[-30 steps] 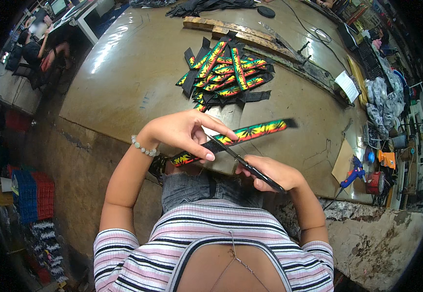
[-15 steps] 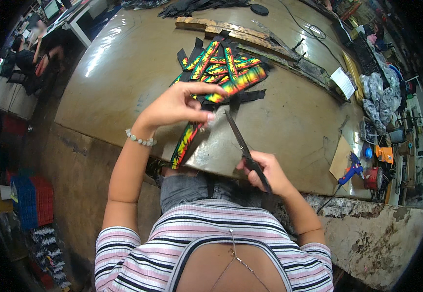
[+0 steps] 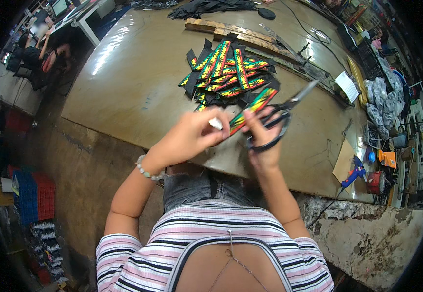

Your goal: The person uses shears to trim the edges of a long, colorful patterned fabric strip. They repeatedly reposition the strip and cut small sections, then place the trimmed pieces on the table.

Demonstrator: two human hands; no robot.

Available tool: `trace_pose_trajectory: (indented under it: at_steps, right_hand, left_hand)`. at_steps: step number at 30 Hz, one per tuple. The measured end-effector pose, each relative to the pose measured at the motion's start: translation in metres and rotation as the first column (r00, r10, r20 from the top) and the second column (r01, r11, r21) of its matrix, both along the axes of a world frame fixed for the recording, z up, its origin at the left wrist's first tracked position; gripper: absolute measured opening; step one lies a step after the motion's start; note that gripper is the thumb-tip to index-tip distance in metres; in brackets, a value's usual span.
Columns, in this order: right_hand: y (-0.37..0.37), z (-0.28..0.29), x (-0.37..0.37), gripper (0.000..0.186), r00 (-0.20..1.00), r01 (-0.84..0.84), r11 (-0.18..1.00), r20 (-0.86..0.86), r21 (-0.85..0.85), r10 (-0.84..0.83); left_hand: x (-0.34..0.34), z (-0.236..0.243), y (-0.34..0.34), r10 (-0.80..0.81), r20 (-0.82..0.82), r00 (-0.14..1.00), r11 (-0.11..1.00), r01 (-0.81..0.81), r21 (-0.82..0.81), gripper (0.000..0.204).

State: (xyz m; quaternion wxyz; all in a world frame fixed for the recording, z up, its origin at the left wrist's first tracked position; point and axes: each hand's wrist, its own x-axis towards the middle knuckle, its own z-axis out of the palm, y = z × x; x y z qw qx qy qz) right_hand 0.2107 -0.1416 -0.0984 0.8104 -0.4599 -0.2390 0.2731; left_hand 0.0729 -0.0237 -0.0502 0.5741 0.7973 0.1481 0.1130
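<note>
Between my hands is a strip (image 3: 257, 104) patterned in green, yellow, red and black, with a dark end. My left hand (image 3: 189, 136) is closed at the strip's near end, and a small white piece (image 3: 216, 123) shows between its fingers. Scissors (image 3: 282, 114) with black handles are in my right hand (image 3: 266, 146), their blades pointing away to the upper right and blurred by motion. The right thumb lies against the strip. Just beyond my hands, a pile of similar patterned strips (image 3: 221, 68) with black ends lies on the table (image 3: 123, 92).
Behind the pile lie long wooden bars (image 3: 240, 35), and black material (image 3: 209, 8) is heaped at the far edge. A blue glue gun (image 3: 353, 173) rests on cardboard at the right, near a red round container (image 3: 375, 182). A person (image 3: 36, 53) sits at the far left.
My right hand has risen to the strip, and the scissors have swung from pointing up-left to up-right. My left hand has moved right and nearer. The patterned length below it is no longer visible.
</note>
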Motion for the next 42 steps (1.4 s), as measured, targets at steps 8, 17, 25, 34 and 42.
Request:
trace_pose_trajectory:
  at_steps: [8, 17, 25, 34, 42]
  right_hand:
    - [-0.043, 0.002, 0.022, 0.109, 0.849, -0.52, 0.84, 0.011, -0.156, 0.528]
    - [-0.059, 0.016, 0.045, 0.078, 0.297, -0.612, 0.441, 0.326, -0.656, 0.897]
    - [-0.039, 0.032, 0.052, 0.098, 0.128, -0.468, 0.453, 0.449, -0.759, 0.885]
    - [-0.038, 0.071, 0.041, 0.084, 0.007, -0.05, 0.519, 0.52, -0.853, 0.854]
    - [-0.038, 0.065, 0.038, 0.081, 0.022, -0.024, 0.523, 0.522, -0.852, 0.852]
  left_hand:
    - [-0.007, 0.018, 0.03, -0.11, 0.186, 0.976, 0.968, 0.148, -0.204, 0.026]
    - [-0.017, 0.031, 0.047, -0.307, 0.066, 0.949, 0.893, 0.311, -0.324, 0.064]
    - [-0.025, 0.01, 0.046, -0.396, 0.036, 0.918, 0.738, 0.341, -0.582, 0.065]
    - [-0.023, -0.031, 0.051, -0.384, 0.275, 0.881, 0.461, 0.441, -0.77, 0.074]
    - [-0.021, -0.051, 0.05, -0.312, 0.413, 0.856, 0.414, 0.513, -0.752, 0.074]
